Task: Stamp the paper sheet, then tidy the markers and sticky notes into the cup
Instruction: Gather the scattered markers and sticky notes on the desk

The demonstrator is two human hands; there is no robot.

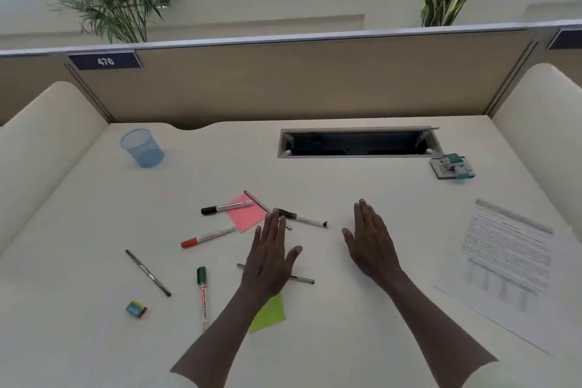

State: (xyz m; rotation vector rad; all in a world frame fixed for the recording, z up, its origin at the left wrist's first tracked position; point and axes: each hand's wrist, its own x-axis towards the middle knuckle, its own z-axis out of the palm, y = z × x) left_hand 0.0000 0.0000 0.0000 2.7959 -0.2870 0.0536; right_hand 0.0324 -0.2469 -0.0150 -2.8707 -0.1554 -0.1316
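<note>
My left hand point(269, 257) and my right hand point(371, 241) lie flat and empty on the white desk, fingers apart. A printed paper sheet point(507, 257) lies at the right. The stamp with its pad point(452, 166) sits at the far right, past the paper. A blue mesh cup point(142, 148) stands far left. Scattered markers: black-capped point(226, 207), red-capped point(208, 236), green-capped point(202, 294), another black one point(304, 219). Thin pens point(148, 272) lie about; one pen point(300, 278) runs under my left hand. A pink sticky note point(245, 214) and a green sticky note point(271, 313) lie near my left arm.
A small coloured block point(136, 309) rests at the near left. An open cable tray point(359, 142) cuts into the desk point(330, 186) at the back. Cream side panels and a tan partition point(299, 82) enclose the desk; plants stand behind.
</note>
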